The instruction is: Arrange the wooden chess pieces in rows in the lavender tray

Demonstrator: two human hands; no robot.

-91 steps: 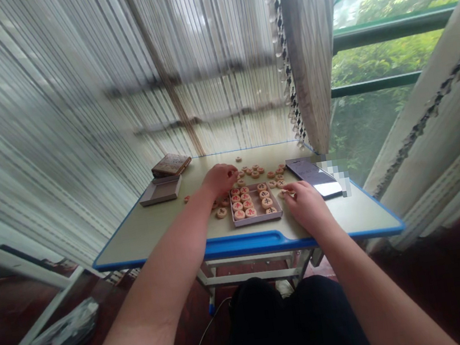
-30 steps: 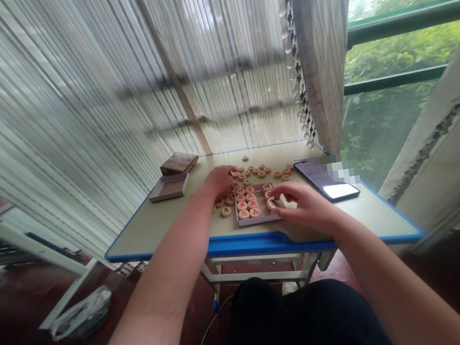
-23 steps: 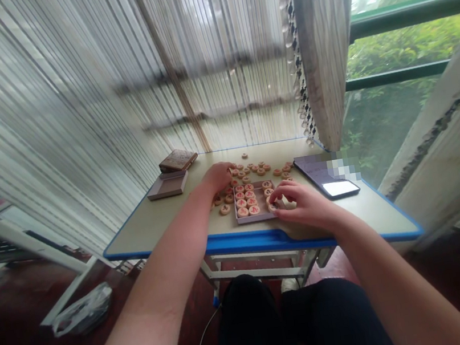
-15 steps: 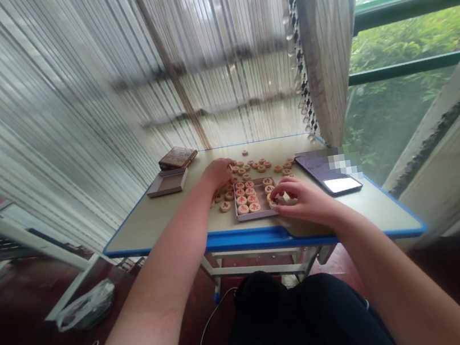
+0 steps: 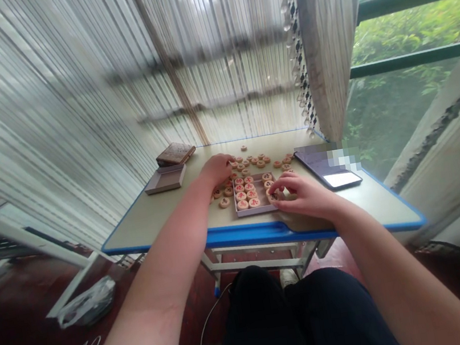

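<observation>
A shallow box (image 5: 257, 211) holds round wooden Chinese chess pieces, with red-marked pieces (image 5: 241, 197) in two columns on its left and dark-marked ones (image 5: 267, 177) down its right side. Between these columns the box floor shows. My right hand (image 5: 297, 192) has its thumb and fingertips closed on a Chinese chess piece (image 5: 273, 197) at the box's near right corner. Beyond the box's left side, my left hand (image 5: 217, 169) lies low over loose pieces, its fingers stretched to the right and a fingertip beside one piece (image 5: 232, 159). Its palm hides whatever is beneath.
Loose Chinese chess pieces (image 5: 260, 164) are scattered behind the box and to its left (image 5: 225, 202). At the left stand an empty box lid (image 5: 165, 179) and a brown box-like item (image 5: 176, 153). A phone-like device (image 5: 320, 167) lies right. The table has a blue edge (image 5: 248, 233).
The view has tilted slightly, so the table sits a little higher in the picture. Both hands keep nearly the same places, the right still at the same piece.
</observation>
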